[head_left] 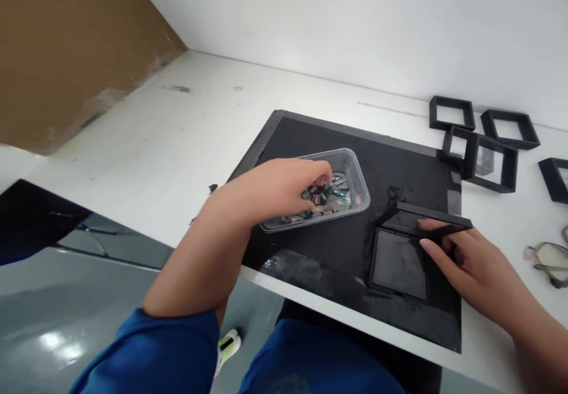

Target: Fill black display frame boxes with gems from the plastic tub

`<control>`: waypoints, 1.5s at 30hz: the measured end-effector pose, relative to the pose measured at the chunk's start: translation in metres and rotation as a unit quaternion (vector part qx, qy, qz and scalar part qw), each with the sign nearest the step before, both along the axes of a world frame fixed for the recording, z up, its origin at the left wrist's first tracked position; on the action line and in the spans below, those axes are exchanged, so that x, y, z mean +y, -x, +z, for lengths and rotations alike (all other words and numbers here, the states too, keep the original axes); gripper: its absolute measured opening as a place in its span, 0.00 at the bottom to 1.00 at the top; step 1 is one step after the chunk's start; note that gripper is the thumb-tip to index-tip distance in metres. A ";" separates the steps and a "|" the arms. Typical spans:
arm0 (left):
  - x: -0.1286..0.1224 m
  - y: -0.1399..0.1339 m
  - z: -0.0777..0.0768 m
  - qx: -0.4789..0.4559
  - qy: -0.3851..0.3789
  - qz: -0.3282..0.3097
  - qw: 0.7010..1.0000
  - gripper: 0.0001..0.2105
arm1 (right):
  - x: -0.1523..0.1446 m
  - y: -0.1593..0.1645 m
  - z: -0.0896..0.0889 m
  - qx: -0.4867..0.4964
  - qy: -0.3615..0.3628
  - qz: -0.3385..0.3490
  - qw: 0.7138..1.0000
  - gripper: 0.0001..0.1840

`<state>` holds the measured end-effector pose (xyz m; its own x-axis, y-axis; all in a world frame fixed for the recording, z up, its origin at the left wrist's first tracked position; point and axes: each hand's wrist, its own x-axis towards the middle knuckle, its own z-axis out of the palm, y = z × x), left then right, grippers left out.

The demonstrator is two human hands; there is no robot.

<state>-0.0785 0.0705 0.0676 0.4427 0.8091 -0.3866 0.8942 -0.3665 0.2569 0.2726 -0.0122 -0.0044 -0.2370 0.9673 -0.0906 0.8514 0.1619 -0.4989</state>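
Observation:
My left hand (297, 190) reaches into a clear plastic tub (357, 184). Its thumb and fingers are curled and apart among small shiny pieces (341, 196), some teal, pink and silvery. Whether a piece touches the fingertips is hard to make out. On the right, my right hand (461, 255) grips the raised half of a black hinged display frame (435, 216), thumb in front and fingers behind. The lower half of the frame, with its clear film (397, 264), lies flat on the black mat (328, 258).
Several black square frames (494, 163) lie at the back right, some overlapping the mat's corner. Eyeglasses (552, 258) rest at the right edge. A brown board (80, 45) stands at the left, and a white wall (337, 21) closes the table's (146, 139) back.

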 end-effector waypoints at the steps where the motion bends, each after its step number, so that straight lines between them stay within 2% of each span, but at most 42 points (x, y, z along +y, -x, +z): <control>1: 0.000 -0.001 -0.002 0.008 0.004 -0.007 1.000 0.18 | 0.000 0.000 0.000 -0.002 -0.003 0.001 1.000 0.26; 5: -0.001 -0.007 -0.010 0.006 0.003 -0.012 1.000 0.18 | 0.000 0.001 0.001 -0.011 -0.021 0.005 1.000 0.26; 12: 0.001 -0.010 -0.012 -0.009 -0.001 -0.017 1.000 0.19 | 0.000 0.002 0.002 -0.018 -0.025 0.006 0.999 0.27; 18: 0.003 -0.016 -0.019 -0.016 -0.003 -0.049 0.999 0.12 | -0.001 0.001 0.001 -0.018 -0.021 0.010 1.000 0.26; 24: 0.005 -0.020 -0.025 -0.022 -0.015 -0.050 0.998 0.10 | -0.002 0.001 -0.001 -0.019 -0.023 0.020 0.999 0.24; 32: 0.003 -0.029 -0.027 0.013 -0.006 -0.025 1.000 0.09 | -0.003 -0.001 0.000 -0.022 -0.031 0.025 0.999 0.25; 45: 0.000 -0.036 -0.026 0.030 -0.015 -0.022 0.999 0.08 | -0.003 -0.001 -0.002 -0.042 -0.034 0.029 0.998 0.25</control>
